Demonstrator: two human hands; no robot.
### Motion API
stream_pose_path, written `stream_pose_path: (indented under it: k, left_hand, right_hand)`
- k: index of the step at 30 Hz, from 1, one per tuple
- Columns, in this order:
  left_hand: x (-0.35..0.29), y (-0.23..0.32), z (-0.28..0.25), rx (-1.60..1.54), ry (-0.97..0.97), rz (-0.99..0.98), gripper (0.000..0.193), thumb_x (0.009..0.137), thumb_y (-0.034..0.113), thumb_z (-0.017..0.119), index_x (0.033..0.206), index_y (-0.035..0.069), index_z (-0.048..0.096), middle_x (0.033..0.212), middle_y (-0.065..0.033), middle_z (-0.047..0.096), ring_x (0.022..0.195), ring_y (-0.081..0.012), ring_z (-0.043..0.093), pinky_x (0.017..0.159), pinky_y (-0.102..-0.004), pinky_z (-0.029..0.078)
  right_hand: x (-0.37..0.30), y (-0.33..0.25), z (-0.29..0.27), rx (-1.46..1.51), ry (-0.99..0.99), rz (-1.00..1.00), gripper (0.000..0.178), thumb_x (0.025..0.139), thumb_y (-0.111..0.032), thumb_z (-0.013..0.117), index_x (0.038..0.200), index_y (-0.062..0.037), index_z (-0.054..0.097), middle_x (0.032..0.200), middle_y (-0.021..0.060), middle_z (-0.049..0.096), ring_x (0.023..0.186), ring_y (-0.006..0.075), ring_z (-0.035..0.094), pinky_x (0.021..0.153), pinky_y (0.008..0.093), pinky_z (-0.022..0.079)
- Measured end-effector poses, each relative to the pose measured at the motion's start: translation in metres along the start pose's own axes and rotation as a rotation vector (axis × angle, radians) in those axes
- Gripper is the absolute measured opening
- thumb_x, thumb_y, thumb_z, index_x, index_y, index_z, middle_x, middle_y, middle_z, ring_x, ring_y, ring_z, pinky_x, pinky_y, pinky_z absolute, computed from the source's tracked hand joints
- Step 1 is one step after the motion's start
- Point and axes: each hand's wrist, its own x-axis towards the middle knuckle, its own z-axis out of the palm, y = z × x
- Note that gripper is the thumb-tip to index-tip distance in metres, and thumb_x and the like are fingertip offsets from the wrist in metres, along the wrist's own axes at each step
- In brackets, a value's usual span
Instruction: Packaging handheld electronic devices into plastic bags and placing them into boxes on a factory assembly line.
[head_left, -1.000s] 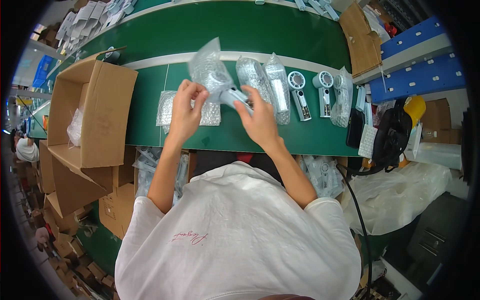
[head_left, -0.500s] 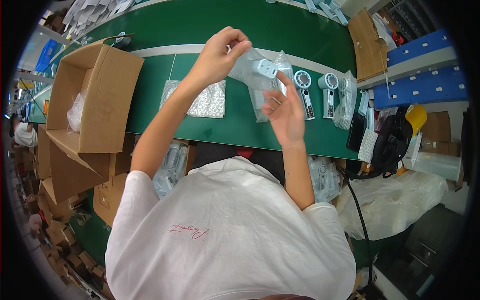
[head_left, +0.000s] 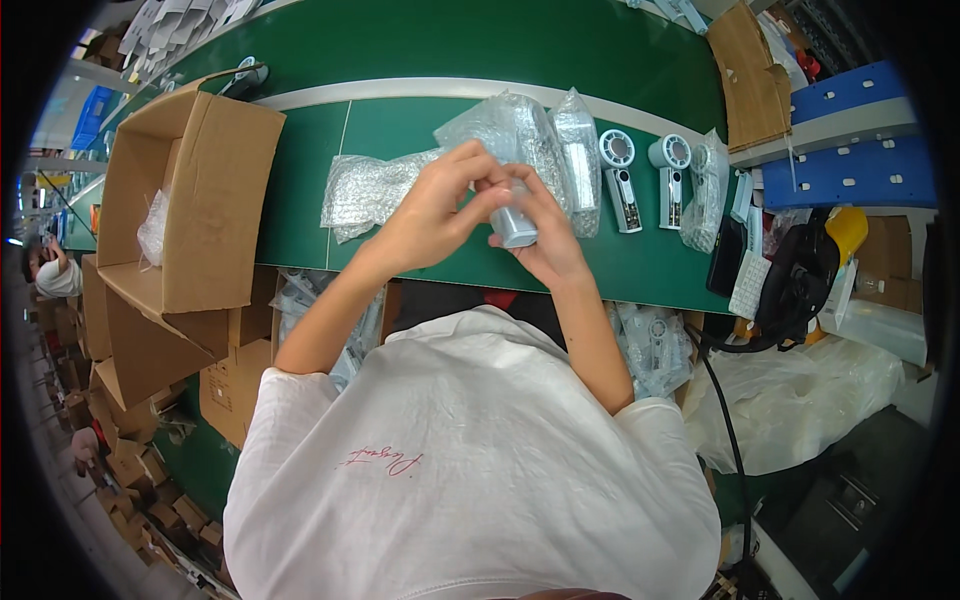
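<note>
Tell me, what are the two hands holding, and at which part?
Both hands, left hand and right hand, hold a small grey fan at its lower end, partly inside a bubble bag.

On the table (head_left: pixel 300 190) before you, your left hand (head_left: pixel 435 205) and right hand (head_left: pixel 545 240) meet on a small device (head_left: pixel 515 225). Flat bubble bags (head_left: pixel 365 190) lie left of them, two bare fans (head_left: pixel 640 175) right, and an open carton (head_left: pixel 190 200) stands far left.
</note>
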Motion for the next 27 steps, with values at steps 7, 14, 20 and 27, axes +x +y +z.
stream_pose_path:
  k: [7, 14, 20, 27]
  left_hand:
    - [-0.044, -0.095, 0.009, 0.504, 0.22, -0.172, 0.016, 0.086, 0.013, 0.067, 0.08, 0.002, 0.057, 0.075, -0.0071, 0.055, 0.065, -0.0212, 0.053, 0.059, -0.0326, 0.045]
    - [-0.052, -0.115, 0.013, 0.708, 0.197, -0.275, 0.025, 0.08, 0.016, 0.072, 0.074, 0.002, 0.053, 0.076, -0.0116, 0.058, 0.063, -0.0274, 0.053, 0.059, -0.0363, 0.045]
    - [-0.069, -0.12, -0.003, 0.549, 0.143, -0.298, 0.02, 0.081, 0.012, 0.069, 0.074, -0.001, 0.056, 0.076, -0.0124, 0.057, 0.063, -0.0294, 0.054, 0.059, -0.0373, 0.047]
    - [-0.08, -0.112, 0.004, 0.382, 0.243, -0.246, 0.013, 0.086, 0.006, 0.065, 0.078, -0.001, 0.058, 0.075, -0.0104, 0.053, 0.061, -0.0247, 0.049, 0.06, -0.034, 0.044]
  right_hand:
    - [0.037, 0.024, -0.014, -1.325, 0.037, -0.41, 0.036, 0.09, -0.009, 0.063, 0.125, -0.0101, 0.06, 0.132, 0.0192, 0.051, 0.107, 0.036, 0.06, 0.079, 0.0413, 0.056]
    - [0.043, 0.048, -0.018, -1.764, 0.254, -0.699, 0.038, 0.085, -0.005, 0.064, 0.123, -0.0095, 0.064, 0.141, 0.0194, 0.043, 0.113, 0.0398, 0.056, 0.094, 0.0445, 0.049]
    - [-0.014, -0.023, -0.033, -1.605, 0.433, -0.934, 0.034, 0.082, -0.004, 0.067, 0.116, -0.0036, 0.065, 0.125, 0.0125, 0.056, 0.11, 0.0285, 0.057, 0.097, 0.0367, 0.045]
    - [-0.012, -0.06, -0.124, -1.75, 0.733, -0.774, 0.043, 0.089, -0.014, 0.067, 0.128, -0.0007, 0.056, 0.114, 0.0127, 0.062, 0.099, 0.0277, 0.061, 0.091, 0.0368, 0.048]
